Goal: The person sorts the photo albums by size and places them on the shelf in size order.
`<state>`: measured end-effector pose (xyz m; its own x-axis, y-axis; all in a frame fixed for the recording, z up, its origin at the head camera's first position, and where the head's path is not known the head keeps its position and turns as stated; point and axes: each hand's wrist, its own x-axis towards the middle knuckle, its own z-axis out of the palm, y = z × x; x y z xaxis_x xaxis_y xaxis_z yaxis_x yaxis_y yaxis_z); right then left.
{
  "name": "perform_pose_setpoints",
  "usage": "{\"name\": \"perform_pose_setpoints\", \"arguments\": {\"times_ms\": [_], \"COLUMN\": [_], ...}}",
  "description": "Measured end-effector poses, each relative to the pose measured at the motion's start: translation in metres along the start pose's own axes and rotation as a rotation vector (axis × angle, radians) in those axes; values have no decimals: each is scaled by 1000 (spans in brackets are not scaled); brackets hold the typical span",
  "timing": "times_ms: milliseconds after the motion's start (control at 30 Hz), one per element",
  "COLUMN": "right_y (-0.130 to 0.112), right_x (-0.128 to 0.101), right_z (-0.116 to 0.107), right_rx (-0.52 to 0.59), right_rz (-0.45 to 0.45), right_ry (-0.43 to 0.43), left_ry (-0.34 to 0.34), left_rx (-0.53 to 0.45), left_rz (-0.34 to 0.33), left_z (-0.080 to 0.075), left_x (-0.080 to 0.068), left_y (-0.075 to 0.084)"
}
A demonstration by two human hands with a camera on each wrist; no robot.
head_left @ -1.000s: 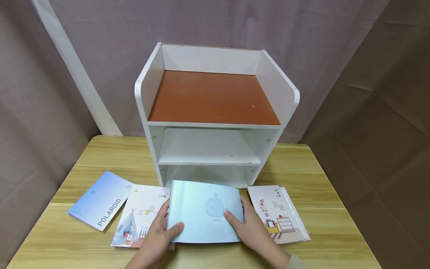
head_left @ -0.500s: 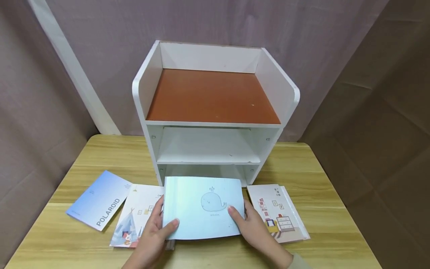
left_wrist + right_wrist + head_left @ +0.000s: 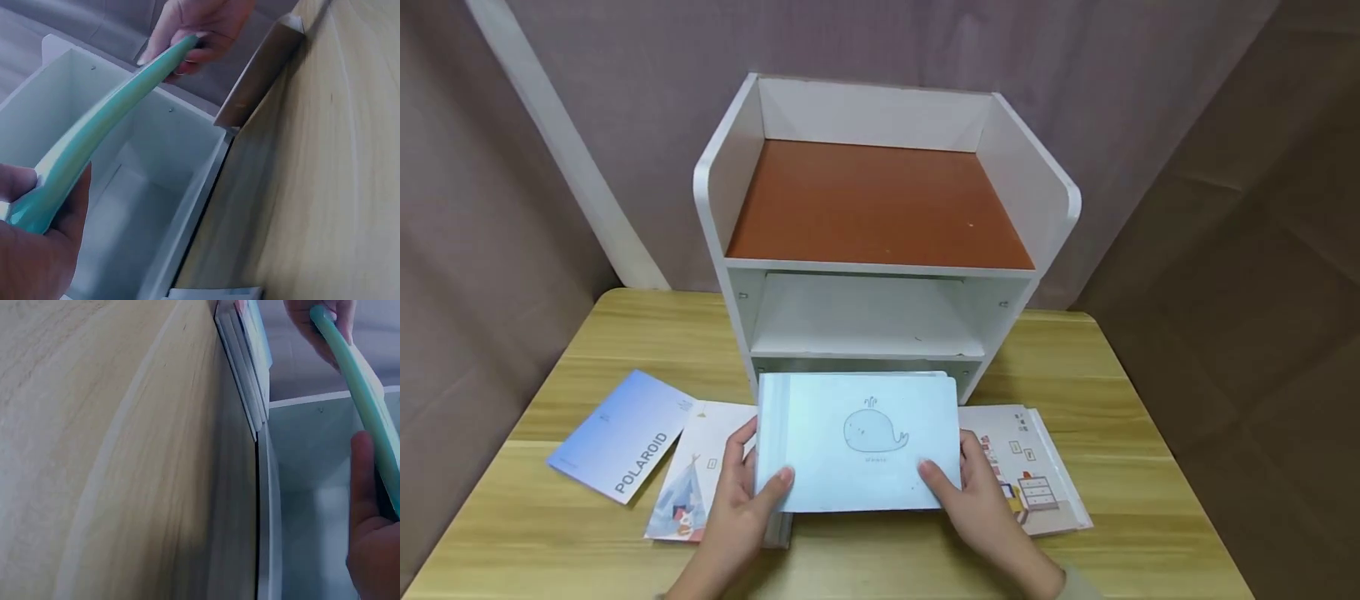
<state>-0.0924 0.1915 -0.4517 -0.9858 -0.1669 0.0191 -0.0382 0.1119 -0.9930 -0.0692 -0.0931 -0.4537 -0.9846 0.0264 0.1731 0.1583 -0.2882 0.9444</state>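
- Whale booklet (image 3: 859, 442) has risen off the table (image 3: 1150, 533), its far edge now at the shelf's (image 3: 880, 208) lowest opening.
- Left hand (image 3: 741, 508) and right hand (image 3: 981, 500) still pinch its near corners, thumbs on top.

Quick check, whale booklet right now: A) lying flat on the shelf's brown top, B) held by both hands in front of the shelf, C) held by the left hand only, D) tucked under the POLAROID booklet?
B: the left hand and right hand each grip a side edge of the whale booklet, held just in front of the white shelf.
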Motion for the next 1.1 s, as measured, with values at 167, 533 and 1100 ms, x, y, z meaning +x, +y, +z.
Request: {"name": "perform_pose_setpoints", "arguments": {"times_ms": [167, 533, 1100], "right_y": [-10, -50, -89], "right_x": [4, 25, 38], "right_z": [-1, -10, -15], "right_rx": [-27, -67, -62], "right_rz": [-204, -410, -442], "right_ry": [12, 143, 50], "left_ry": [25, -5, 69], "left_rx": [203, 372, 198], "left_rz": [144, 486, 528], "left_z": [5, 22, 39], "left_x": [11, 48, 80], "left_y": [8, 40, 83]}}
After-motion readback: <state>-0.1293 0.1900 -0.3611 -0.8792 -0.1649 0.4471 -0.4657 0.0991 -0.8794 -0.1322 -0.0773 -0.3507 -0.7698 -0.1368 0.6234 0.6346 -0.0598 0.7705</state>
